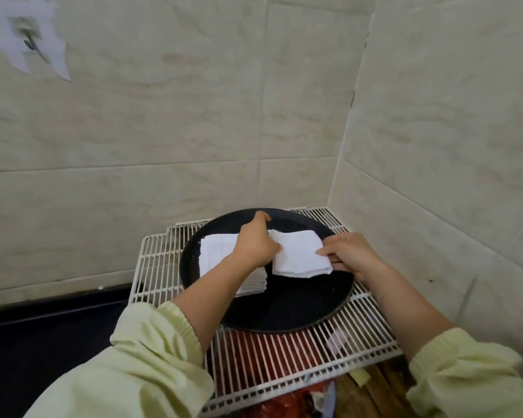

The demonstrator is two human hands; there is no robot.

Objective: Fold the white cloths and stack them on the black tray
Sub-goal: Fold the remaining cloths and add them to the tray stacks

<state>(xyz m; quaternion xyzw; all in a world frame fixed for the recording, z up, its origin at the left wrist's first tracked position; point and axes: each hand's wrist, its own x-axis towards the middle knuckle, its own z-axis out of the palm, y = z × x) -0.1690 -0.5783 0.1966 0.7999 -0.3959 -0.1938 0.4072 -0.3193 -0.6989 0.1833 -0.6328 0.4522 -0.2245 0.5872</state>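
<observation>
A round black tray [287, 306] lies on a white wire rack. On its left side sits a stack of folded white cloths [216, 251]. To the right of the stack, a folded white cloth [296, 256] is held just above the tray. My left hand [255, 244] grips its left edge, fingers curled over it. My right hand [349, 254] pinches its right corner.
The white wire rack [284, 360] fills a corner between two tiled walls [163, 131]. Red items [263, 354] show through the rack's bars. A dark counter [43, 342] lies at the lower left.
</observation>
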